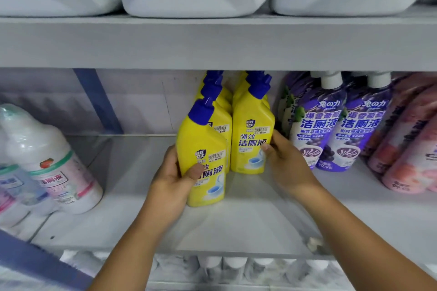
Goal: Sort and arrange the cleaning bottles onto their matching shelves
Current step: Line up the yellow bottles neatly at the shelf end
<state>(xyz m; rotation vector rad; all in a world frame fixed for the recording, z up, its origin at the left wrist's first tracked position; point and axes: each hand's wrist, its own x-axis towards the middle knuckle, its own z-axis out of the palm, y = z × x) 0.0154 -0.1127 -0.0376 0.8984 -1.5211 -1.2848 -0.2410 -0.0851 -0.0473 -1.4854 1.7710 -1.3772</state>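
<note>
While the left hand (175,172) grips the front yellow bottle (203,160), slide it back upright; the right hand (283,160) steadies its neighbour (251,134), fingers curled on it.

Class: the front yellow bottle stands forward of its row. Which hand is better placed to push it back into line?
The left hand, probably. It already grips the front yellow bottle, thumb across the label. The right hand rests on the neighbouring yellow bottle.
</note>
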